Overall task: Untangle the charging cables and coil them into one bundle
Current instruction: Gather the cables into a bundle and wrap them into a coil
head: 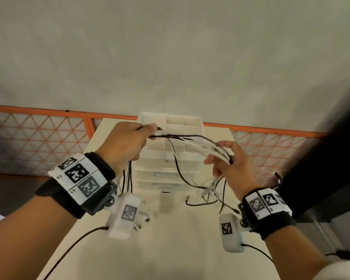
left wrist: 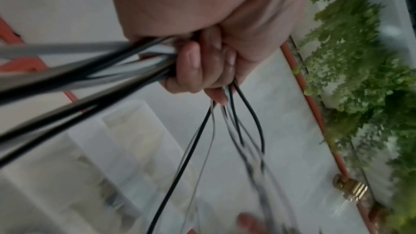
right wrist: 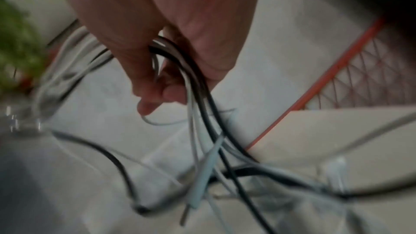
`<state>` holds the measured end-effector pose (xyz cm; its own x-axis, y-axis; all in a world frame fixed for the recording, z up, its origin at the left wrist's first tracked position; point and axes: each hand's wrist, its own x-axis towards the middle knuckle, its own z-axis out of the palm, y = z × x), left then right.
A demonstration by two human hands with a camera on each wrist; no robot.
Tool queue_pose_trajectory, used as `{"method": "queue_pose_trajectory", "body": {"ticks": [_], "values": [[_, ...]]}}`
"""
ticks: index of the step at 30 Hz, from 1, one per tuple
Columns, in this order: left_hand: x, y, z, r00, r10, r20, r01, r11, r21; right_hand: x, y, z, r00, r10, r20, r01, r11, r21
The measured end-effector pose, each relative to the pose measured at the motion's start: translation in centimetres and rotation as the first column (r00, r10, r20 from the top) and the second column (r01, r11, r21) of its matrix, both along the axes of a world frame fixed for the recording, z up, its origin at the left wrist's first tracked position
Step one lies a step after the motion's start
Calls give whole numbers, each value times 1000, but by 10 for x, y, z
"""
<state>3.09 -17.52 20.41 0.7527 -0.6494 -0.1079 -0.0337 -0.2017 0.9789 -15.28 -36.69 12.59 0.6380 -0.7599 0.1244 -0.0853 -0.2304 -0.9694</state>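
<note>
**Cables stretched between my hands**

My left hand gripped the black and white cables above the desk; my right hand curled round their other end. My left wristband read "L1" and "L2".

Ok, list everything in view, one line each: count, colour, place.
charging cables: several, exact count unclear, black and white, stretched between both hands, ends dangling to the table
drawer unit: one, translucent white, far end of the table
table: one, cream, below the hands
mesh fence: orange, behind the table
plants: green, beyond the fence
left hand: grips the cables
right hand: grips the cables
</note>
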Motion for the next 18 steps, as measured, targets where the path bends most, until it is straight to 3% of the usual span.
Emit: {"method": "queue_pose_trajectory", "body": {"ticks": [2,4,6,8,10,13,18], "values": [[0,2,9,999,0,-45,-4,996,-90,-5,5,-20,952,8,-307,-69,980,-186],[0,1,18,998,-1,-62,-9,988,-155,-9,8,-48,854,-4,-520,-158,951,-267],[-1,0,26,999,1,-54,-11,981,-193,-11,11,-69,752,33,-659,-247,940,-235],[-3,-1,28,999,-2,-48,-8,978,-210,-15,11,-80,695,54,-717,-282,938,-202],[-3,0,24,999,-17,-40,8,980,-200,-15,7,-83,697,67,-714,-287,938,-193],[-4,2,21,999,-18,-50,8,980,-199,-15,-1,-81,769,47,-638,-198,966,-168],[3,2,17,999,30,-24,-32,991,-133,-3,-3,-49,936,-136,-325,67,974,-215]]}}
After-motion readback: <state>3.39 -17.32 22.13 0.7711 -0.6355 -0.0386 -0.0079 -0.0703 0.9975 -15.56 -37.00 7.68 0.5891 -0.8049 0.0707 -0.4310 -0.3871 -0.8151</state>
